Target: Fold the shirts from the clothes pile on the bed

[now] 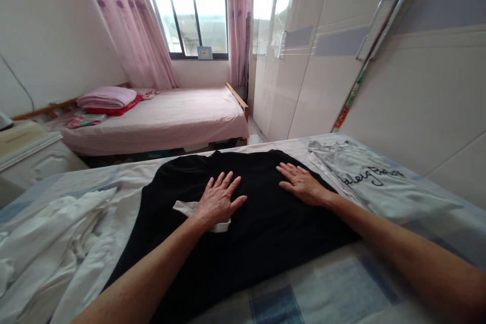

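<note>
A black shirt (243, 243) lies spread out on the near bed, its upper edge toward the far side. My left hand (217, 198) rests on it, palm down with the fingers spread. Under that wrist a white patch (220, 226) shows on the black cloth; whether it is a print or a separate piece I cannot tell. Flat on the right part of the shirt is my right hand (301, 185), fingers stretched out and holding nothing. A pale grey shirt (364, 177) with black lettering lies just to the right.
White clothes (56, 228) are heaped at the left on the checked bedsheet (337, 288). Beyond stands a pink-covered bed (182, 116) with folded bedding (108, 97). A white wardrobe (425, 96) lines the right side; a pale cabinet (34, 147) stands at left.
</note>
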`<state>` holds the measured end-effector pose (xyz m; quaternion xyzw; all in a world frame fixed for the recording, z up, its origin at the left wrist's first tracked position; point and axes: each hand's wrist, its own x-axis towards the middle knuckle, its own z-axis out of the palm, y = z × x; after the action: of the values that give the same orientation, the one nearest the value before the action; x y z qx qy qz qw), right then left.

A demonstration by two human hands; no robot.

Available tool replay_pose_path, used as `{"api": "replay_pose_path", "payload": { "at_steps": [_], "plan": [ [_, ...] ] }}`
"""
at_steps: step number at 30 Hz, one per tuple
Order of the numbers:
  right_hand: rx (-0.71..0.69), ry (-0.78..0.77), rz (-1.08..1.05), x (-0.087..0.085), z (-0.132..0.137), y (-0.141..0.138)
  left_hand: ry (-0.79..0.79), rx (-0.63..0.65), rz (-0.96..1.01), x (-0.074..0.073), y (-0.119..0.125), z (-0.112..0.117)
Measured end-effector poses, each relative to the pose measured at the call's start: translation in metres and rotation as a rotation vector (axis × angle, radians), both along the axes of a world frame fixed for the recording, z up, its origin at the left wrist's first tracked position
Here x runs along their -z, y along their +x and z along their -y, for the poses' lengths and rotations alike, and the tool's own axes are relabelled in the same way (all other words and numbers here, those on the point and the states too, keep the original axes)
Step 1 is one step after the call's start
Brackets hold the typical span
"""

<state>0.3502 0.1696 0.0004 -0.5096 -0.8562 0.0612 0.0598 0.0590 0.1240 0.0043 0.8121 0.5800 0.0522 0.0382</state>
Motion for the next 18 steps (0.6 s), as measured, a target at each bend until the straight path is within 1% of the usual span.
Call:
{"api": "replay_pose_path", "payload": {
  "at_steps": [2, 3, 5, 6, 7, 9, 10, 12, 14, 16, 18],
  "plan": [
    [0.13, 0.054, 0.034, 0.005, -0.021, 0.028, -0.007, -0.003, 0.023, -0.001, 0.0, 0.002],
    [0.153, 0.073, 0.052, 0.008, -0.03, 0.038, -0.012, 0.001, 0.038, -0.001, 0.001, 0.003],
    [0.178, 0.098, 0.088, 0.011, -0.043, 0.048, -0.02, 0.008, 0.074, -0.004, 0.001, 0.004],
    [0.187, 0.089, 0.114, 0.011, -0.047, 0.046, -0.032, 0.012, 0.089, -0.007, 0.002, 0.004],
    [0.208, 0.093, 0.136, 0.01, -0.049, 0.042, -0.044, 0.013, 0.101, -0.011, 0.001, 0.004],
    [0.183, 0.141, 0.153, 0.004, -0.046, 0.023, -0.067, 0.022, 0.113, -0.021, -0.002, 0.007],
    [0.138, 0.176, 0.147, 0.001, -0.042, 0.01, -0.065, 0.032, 0.114, -0.027, -0.006, 0.01],
    [0.004, 0.22, 0.129, -0.003, -0.029, -0.017, -0.036, 0.062, 0.111, -0.036, -0.019, 0.023],
    [-0.08, 0.201, 0.13, 0.0, -0.017, -0.041, -0.003, 0.067, 0.108, -0.039, -0.042, 0.043],
    [-0.076, 0.165, 0.146, 0.005, -0.009, -0.054, -0.018, -0.004, 0.106, -0.037, -0.072, 0.063],
    [-0.05, 0.145, 0.158, 0.009, -0.008, -0.058, -0.065, -0.094, 0.12, -0.033, -0.105, 0.08]
  ]
}}
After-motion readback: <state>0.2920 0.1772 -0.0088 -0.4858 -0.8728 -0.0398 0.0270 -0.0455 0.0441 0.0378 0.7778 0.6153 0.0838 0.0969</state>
